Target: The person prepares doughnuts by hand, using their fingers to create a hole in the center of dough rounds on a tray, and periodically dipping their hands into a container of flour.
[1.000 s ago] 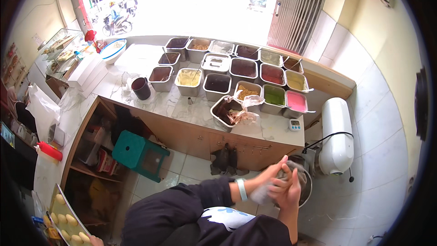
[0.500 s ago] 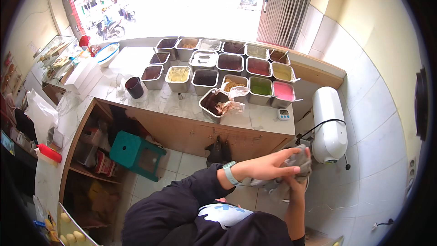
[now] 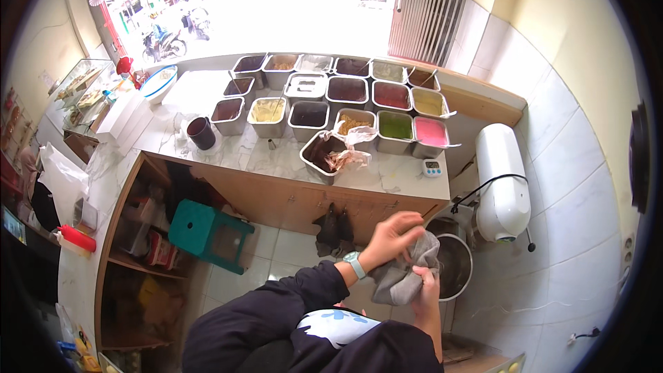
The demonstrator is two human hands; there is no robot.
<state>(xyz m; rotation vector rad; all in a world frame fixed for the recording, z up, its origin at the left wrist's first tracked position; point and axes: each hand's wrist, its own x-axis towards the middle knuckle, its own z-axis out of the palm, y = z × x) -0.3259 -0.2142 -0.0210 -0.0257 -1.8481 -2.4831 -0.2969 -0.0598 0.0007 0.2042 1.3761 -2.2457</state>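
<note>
Cloth (image 3: pixel 398 284), grey, gripped in your right hand (image 3: pixel 427 286). Your left hand (image 3: pixel 391 242) at its upper edge, fingers parted, loosely curled. Metal bowl (image 3: pixel 456 268) right of both.

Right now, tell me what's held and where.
A grey cloth, held at its right side by the fingers of the right hand; whether the left hand grips it too is unclear.

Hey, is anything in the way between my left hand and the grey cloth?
Nothing visible is. Your left hand is right by the grey cloth, though whether it touches is unclear. Your right hand grips the cloth. The metal bowl is to the cloth's right, not between them.
</note>
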